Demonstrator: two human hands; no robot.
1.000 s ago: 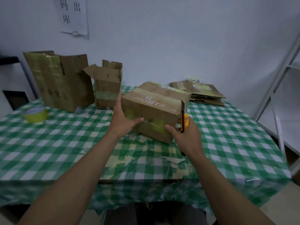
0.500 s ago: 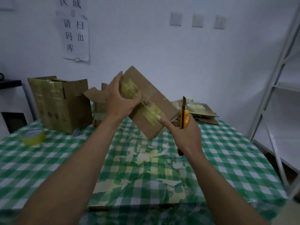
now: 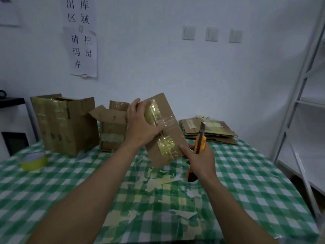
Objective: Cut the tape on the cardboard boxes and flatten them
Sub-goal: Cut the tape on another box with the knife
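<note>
1. The left hand (image 3: 140, 127) grips the box (image 3: 173, 133) by its upper edge, thumb across the taped face.
2. The box hangs tilted above the checked surface (image 3: 246, 182).
3. The right hand (image 3: 200, 159) is curled round an orange knife (image 3: 200, 145), blade up, with the forefinger touching the box.
4. Flattened cardboard (image 3: 209, 131) lies behind.

Green-and-white checked cloth covers the worktop (image 3: 246, 182), with pale, torn patches (image 3: 158, 185) across its middle. Upper left, a tall taped cardboard box (image 3: 66, 124) stands upright, and a smaller box (image 3: 112, 131) with one flap open stands just beside it. A yellow tape roll (image 3: 34, 161) lies at far left. At the far right edge sits a stack of flattened cardboard (image 3: 211, 131).
</note>
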